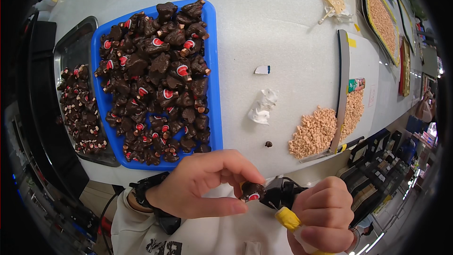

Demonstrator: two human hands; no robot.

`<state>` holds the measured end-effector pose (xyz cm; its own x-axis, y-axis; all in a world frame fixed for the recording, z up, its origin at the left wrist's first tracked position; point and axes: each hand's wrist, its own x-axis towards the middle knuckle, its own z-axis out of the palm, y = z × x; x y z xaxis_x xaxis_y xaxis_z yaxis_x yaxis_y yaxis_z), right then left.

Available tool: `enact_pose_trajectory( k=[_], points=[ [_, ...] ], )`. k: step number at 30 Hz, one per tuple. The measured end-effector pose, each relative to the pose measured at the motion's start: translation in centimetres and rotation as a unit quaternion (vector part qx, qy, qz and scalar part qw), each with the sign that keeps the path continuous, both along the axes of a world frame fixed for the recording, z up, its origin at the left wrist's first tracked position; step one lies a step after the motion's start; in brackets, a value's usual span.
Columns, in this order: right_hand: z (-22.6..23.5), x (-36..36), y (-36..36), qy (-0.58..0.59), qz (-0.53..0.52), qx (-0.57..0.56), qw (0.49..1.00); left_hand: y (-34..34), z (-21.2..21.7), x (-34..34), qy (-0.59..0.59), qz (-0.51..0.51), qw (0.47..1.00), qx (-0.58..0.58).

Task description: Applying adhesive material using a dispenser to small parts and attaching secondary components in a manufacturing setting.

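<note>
The fingers of the left hand are closed on a dark lump with a red mark, which is pinched by thumb and fingertips just off the counter's near edge. The right hand is clenched round a white tool with a yellow end; its kind cannot be told. A black device is seen between the hands, close to the lump; whether it is held cannot be told.

On the counter, a blue tray is heaped with similar lumps, many marked in red. At its left, a metal tray is partly filled with dark pieces dotted with pale bits. To the right of the blue tray, a white scrap and a dark crumb are seen. Farther right, tan bits are piled against a metal strip, and more are spread beyond it.
</note>
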<state>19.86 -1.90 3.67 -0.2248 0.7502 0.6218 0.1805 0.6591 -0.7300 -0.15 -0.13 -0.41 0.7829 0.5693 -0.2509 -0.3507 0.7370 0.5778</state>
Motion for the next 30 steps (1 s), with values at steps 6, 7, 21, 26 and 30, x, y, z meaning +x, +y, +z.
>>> enact_pose_trajectory(
  k=[6, 7, 21, 26, 30],
  points=[
    [0.5, -0.5, -2.8, -0.032, -0.117, -0.099, 0.988, 0.0, 0.3, 0.2, -0.004, 0.007, 1.0, -0.009],
    [1.0, -0.2, -2.1, -0.036, -0.123, -0.098, 0.987, 0.2, 0.4, 0.4, -0.008, 0.005, 1.0, -0.014],
    [1.2, -1.0, -1.5, 0.103, -0.123, -0.012, 0.987, -0.2, 0.6, 0.7, -0.013, 0.039, 0.998, -0.055],
    [2.8, -0.4, -1.8, 0.352, -0.046, -0.063, 0.933, -0.4, 0.7, 0.3, 0.007, 0.079, 0.994, -0.079],
    [3.9, -0.9, -1.7, 0.498, 0.106, -0.059, 0.859, -0.5, 0.6, 0.8, 0.004, 0.073, 0.992, -0.106]
  ],
)
